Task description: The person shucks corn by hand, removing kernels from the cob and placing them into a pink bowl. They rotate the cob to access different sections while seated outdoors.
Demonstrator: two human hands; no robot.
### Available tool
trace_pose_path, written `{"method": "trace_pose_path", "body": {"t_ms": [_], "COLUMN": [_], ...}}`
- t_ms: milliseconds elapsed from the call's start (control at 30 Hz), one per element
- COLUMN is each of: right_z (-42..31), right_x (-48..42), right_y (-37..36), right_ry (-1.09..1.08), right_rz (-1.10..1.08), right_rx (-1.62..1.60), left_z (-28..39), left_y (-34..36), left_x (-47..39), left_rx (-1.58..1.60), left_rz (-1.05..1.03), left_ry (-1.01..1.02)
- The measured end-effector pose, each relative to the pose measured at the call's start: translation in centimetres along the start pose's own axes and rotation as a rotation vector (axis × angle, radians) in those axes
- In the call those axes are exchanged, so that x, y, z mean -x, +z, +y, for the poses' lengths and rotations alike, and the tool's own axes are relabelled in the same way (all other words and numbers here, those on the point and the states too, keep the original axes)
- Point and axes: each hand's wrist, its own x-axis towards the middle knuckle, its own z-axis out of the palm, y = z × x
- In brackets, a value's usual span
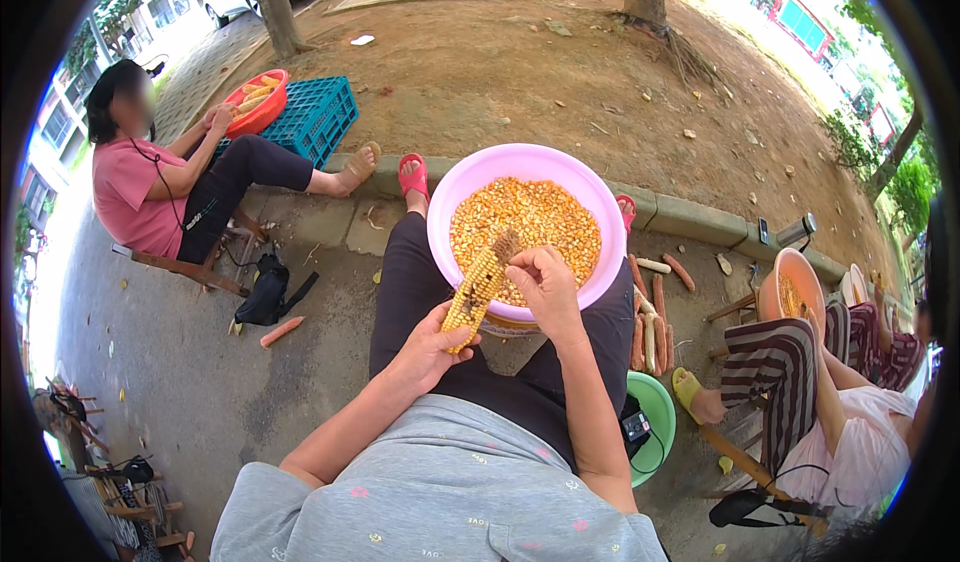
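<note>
My left hand (433, 344) grips the lower end of a yellow ear of corn (477, 288), which is tilted with its brown, ragged tip pointing up and away. Dark gaps mark several spots along its rows of kernels. Beside that upper end is my right hand (546, 280), fingers curled and thumb near the tip; whether anything lies between them is hidden. Under the ear's upper part, a pink plastic basin (609, 209) rests between my knees, holding many loose corn kernels (525, 213).
Bare cobs (654, 329) lie on the ground to the right, near a green basin (660, 427) with a device inside. A seated person (150, 187) at left works over a red basin (277, 100) by a teal crate (322, 115). More people sit at right. A curb (697, 220) runs ahead.
</note>
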Motion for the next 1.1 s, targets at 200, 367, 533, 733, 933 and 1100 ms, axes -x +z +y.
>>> {"method": "trace_pose_path", "body": {"t_ms": [200,367,533,733,933,1100], "right_z": [0.1,2.3,1.7,4.0,3.2,0.8], "right_x": [0.1,0.3,0.2,0.0,-0.1,0.1], "right_y": [0.1,0.7,0.1,0.1,0.0,0.5], "right_ry": [-0.077,-0.003,0.322,0.325,0.234,0.2], "right_rz": [0.009,0.025,-0.06,0.233,0.218,0.034], "right_rx": [0.107,0.0,-0.433,-0.411,-0.314,-0.297], "left_z": [0.1,0.1,0.1,0.0,0.1,0.0], "left_y": [0.2,0.3,0.4,0.4,0.7,0.8], "left_x": [0.2,0.0,0.0,0.1,0.2,0.2], "left_rx": [-0.049,-0.093,-0.096,-0.069,-0.145,-0.224], "left_rz": [0.001,0.001,0.01,0.046,0.087,0.105], "left_ry": [0.008,0.022,0.039,0.05,0.095,0.161]}}
